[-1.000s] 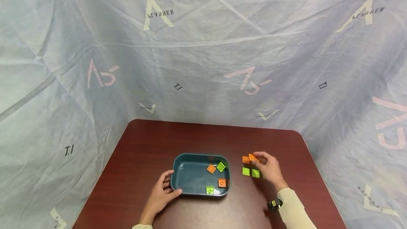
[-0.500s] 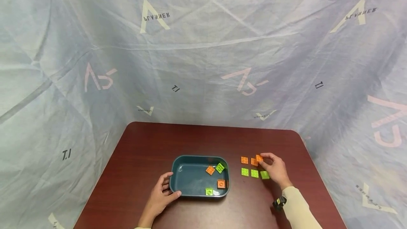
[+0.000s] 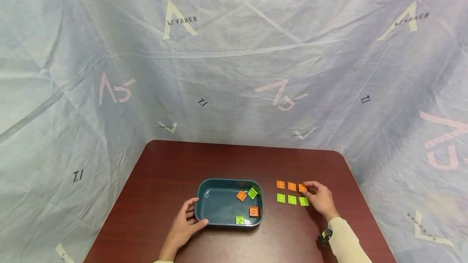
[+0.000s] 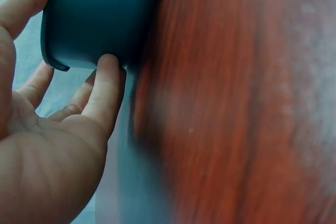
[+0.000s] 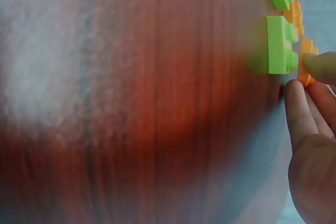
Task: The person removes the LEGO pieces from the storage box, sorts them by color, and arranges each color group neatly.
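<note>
My left hand [image 3: 184, 224] grips the left end of a dark teal dish [image 3: 219, 206], thumb at the near rim and fingers along its outer wall [image 4: 100, 19]. At the right, my right hand [image 3: 322, 200] pinches an orange toy building block [image 3: 302, 188] between thumb and fingers, low at the table. That block stands at the right end of a row with two other orange blocks [image 3: 291, 186]. A row of three green blocks [image 3: 292, 200] lies just nearer to me. In the right wrist view, a green block [image 5: 278, 45] sits close beside the pinched one.
Inside the dish, towards its right side, lie two orange blocks [image 3: 241, 195] and two green blocks [image 3: 252, 193], some with hollow undersides up. All stands on a reddish-brown table [image 3: 204, 157] with rounded far corners. Grey printed cloth [image 3: 234, 92] hangs behind and at both sides.
My right hand has moved rightwards with the orange block, from above the middle of the orange row down to its right end. The left hand keeps its grip on the dish.
</note>
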`<state>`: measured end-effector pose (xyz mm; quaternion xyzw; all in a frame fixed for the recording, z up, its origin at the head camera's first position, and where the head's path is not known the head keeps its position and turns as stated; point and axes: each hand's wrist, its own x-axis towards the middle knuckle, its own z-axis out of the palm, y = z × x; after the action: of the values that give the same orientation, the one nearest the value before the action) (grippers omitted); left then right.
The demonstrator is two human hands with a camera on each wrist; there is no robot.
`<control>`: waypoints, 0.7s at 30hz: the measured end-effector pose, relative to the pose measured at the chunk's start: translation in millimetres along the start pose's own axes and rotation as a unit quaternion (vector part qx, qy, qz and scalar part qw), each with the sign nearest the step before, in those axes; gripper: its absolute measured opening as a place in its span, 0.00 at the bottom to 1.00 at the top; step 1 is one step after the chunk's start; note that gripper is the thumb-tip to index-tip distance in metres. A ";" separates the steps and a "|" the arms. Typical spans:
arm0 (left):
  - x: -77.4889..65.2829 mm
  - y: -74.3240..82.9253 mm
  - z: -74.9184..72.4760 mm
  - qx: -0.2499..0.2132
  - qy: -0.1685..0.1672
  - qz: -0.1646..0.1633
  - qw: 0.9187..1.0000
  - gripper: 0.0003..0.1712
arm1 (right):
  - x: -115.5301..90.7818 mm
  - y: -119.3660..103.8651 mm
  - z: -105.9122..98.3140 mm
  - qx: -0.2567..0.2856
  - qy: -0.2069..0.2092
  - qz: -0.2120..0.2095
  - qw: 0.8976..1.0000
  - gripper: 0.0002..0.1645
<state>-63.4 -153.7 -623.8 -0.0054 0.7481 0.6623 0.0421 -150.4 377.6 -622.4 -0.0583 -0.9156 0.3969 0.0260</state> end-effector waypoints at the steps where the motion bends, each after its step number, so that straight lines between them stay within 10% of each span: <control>1: -0.1 0.3 0.2 0.000 0.000 0.001 1.000 0.50 | -0.1 1.2 0.3 -0.002 -0.001 0.000 1.000 0.20; 21: 1.7 0.3 -2.0 0.003 -0.004 -0.016 1.000 0.51 | 2.2 9.5 1.9 -0.017 0.013 -0.029 0.999 0.21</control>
<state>-65.1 -155.5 -623.4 -0.0149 0.7498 0.6591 0.0561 -151.9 382.9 -630.7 -0.0374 -0.9231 0.3797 0.0485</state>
